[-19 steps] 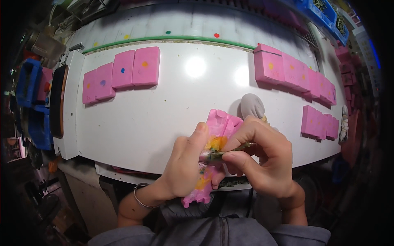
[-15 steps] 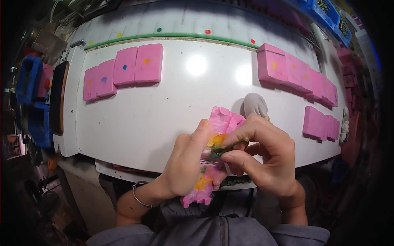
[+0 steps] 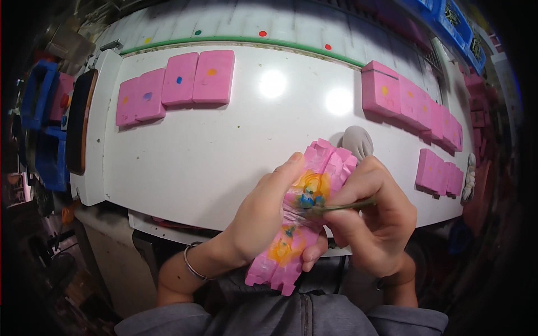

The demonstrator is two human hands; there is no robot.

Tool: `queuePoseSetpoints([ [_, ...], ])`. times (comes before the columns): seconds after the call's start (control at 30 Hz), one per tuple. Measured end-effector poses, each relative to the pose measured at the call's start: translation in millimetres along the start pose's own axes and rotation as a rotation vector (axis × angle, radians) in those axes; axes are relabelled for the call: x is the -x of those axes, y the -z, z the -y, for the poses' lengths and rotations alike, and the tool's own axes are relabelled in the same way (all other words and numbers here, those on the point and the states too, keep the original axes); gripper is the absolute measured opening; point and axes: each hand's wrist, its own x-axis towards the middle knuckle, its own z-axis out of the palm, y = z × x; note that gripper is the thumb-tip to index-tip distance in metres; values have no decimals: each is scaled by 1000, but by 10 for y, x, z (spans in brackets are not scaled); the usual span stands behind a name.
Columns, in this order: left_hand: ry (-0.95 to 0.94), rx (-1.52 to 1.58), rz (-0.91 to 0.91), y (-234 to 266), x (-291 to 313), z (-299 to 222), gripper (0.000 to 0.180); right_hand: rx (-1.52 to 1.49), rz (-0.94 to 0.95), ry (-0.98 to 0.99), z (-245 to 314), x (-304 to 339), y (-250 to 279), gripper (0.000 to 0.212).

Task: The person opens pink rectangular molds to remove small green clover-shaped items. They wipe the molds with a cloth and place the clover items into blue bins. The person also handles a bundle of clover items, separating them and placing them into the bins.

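Above my lap, near the table's front edge, my left hand point(image 3: 260, 210) grips an opened pink mould point(image 3: 276, 273), its thumb along one side and fingertips showing at the other. Both faces of the mould bear orange-yellow and blue-green colouring around a creased middle. My right hand point(image 3: 378, 221) pinches a thin green stem point(image 3: 358, 205) between thumb and forefinger. The stem's inner end meets the blue-green patch point(image 3: 310, 200) in the mould; whether the two are joined is hard to tell. Just beyond my right hand stands a grey rounded object point(image 3: 357, 141), partly hidden by that hand.
Pink blocks with coloured dots stand in a row on the white table point(image 3: 185, 162), some at far left point(image 3: 213, 78), several more at far right point(image 3: 381, 89). A green-edged belt point(image 3: 235, 39) runs along the back. A dark phone-like slab point(image 3: 83, 120) lies left, near blue bins point(image 3: 51, 157).
My right hand has drawn right and slightly down with the stem. The mould's faces now show more openly, with the blue-green patch exposed. The view has shifted slightly.
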Motion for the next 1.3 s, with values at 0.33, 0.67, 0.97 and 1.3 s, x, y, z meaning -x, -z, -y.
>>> queuePoseSetpoints([
  [0.33, -713, -752, -127, 34, 146, 124, 29, -688, -115, -88, -56, 217, -18, 16],
  [0.67, -917, -1029, -263, -265, 200, 159, 18, -72, -121, 210, -54, 268, 62, 24],
  [0.97, -954, -1076, -302, -221, 202, 162, 17, 119, -224, 194, -1, 279, 39, 28],
  [1.3, -838, -939, -278, -150, 184, 169, 10, 516, -106, 152, 24, 295, 0, 6],
])
